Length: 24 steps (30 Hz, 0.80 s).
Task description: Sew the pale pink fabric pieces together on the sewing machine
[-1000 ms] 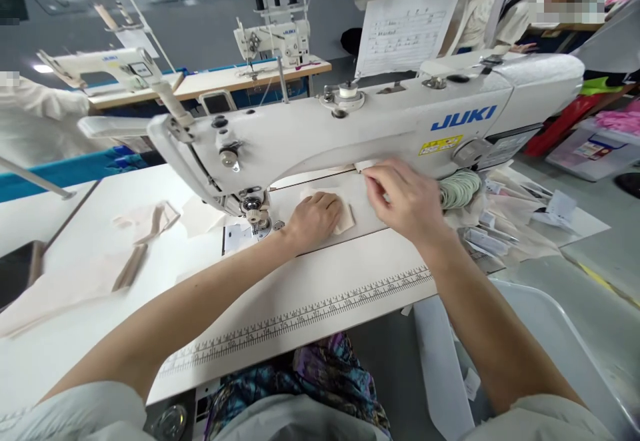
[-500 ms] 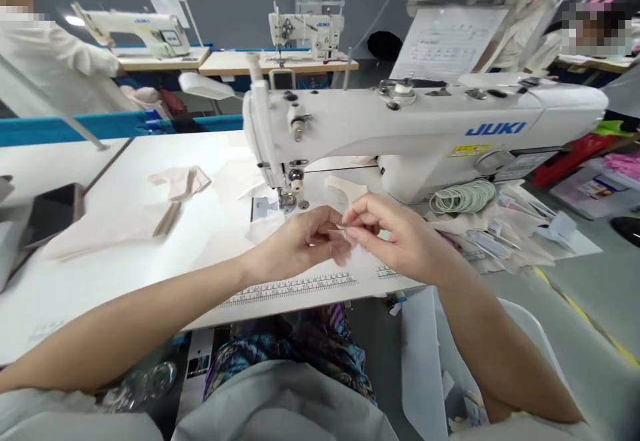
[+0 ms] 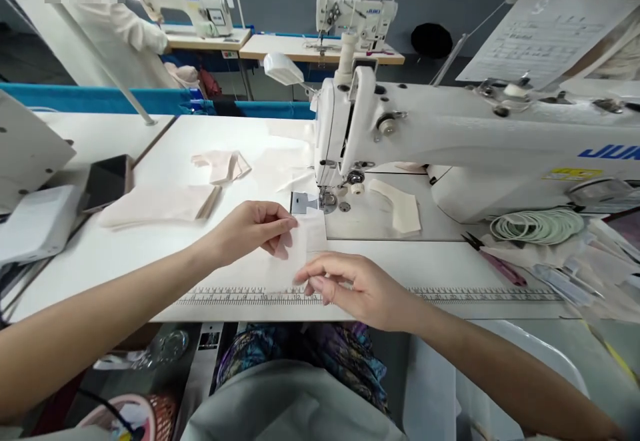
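A thin, pale, nearly see-through piece of fabric (image 3: pixel 291 264) lies in front of the sewing machine's needle and presser foot (image 3: pixel 325 199). My left hand (image 3: pixel 260 227) pinches its upper left edge between thumb and fingers. At the lower right edge of the same piece, my right hand (image 3: pixel 357 287) has its fingers curled in, with the fingertips closed on the fabric near the printed ruler (image 3: pixel 225 296). The fabric's pale colour blends with the white table, so its full outline is hard to make out.
A curved cream piece (image 3: pixel 400 204) lies on the machine bed. Dark-tipped snips (image 3: pixel 500 264) and a bundle of pale green cord (image 3: pixel 537 226) are at right. Stacked fabric (image 3: pixel 160 206), a folded piece (image 3: pixel 223 166) and a phone (image 3: pixel 107 181) are at left. Another person's sleeve (image 3: pixel 135 27) shows behind.
My hands have moved apart: the left toward the needle's left side, the right lower and nearer the ruler. The view has turned left, and the fabric now shows between my hands.
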Tool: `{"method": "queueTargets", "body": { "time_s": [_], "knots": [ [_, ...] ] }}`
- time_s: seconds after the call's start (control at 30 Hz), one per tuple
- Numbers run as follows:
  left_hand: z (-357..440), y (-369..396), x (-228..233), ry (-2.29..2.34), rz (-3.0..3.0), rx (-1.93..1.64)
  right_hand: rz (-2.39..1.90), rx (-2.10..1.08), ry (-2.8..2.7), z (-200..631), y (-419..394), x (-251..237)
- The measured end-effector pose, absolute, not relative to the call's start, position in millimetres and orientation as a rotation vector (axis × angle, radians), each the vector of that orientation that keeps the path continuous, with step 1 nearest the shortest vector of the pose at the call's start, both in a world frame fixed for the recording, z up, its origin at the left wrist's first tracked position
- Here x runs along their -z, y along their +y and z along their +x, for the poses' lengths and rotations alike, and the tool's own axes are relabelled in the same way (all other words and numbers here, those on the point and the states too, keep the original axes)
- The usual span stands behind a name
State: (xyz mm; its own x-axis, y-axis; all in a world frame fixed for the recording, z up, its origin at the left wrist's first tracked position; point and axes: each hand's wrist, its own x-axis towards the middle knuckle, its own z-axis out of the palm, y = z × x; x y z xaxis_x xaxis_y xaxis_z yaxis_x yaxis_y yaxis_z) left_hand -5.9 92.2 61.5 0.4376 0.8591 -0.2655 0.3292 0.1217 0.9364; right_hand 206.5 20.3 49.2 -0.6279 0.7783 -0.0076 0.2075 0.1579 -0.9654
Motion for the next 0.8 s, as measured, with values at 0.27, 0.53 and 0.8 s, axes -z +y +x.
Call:
{"method": "queueTargets", "body": {
  "time_s": [0.27, 0.53, 0.8],
  "knots": [
    [21, 142, -42, 1.123, 1.653, -0.454, -1.209, -1.639, -1.767, 220, 58, -38],
    [28, 156, -22, 1.290, 2.192, -0.478, -1.242, -1.676, -1.672, 230, 71, -25],
    [28, 155, -13, 1.304, 2.228, -0.530, -1.254, -1.553, -1.813, 229, 70, -20]
  ]
}}
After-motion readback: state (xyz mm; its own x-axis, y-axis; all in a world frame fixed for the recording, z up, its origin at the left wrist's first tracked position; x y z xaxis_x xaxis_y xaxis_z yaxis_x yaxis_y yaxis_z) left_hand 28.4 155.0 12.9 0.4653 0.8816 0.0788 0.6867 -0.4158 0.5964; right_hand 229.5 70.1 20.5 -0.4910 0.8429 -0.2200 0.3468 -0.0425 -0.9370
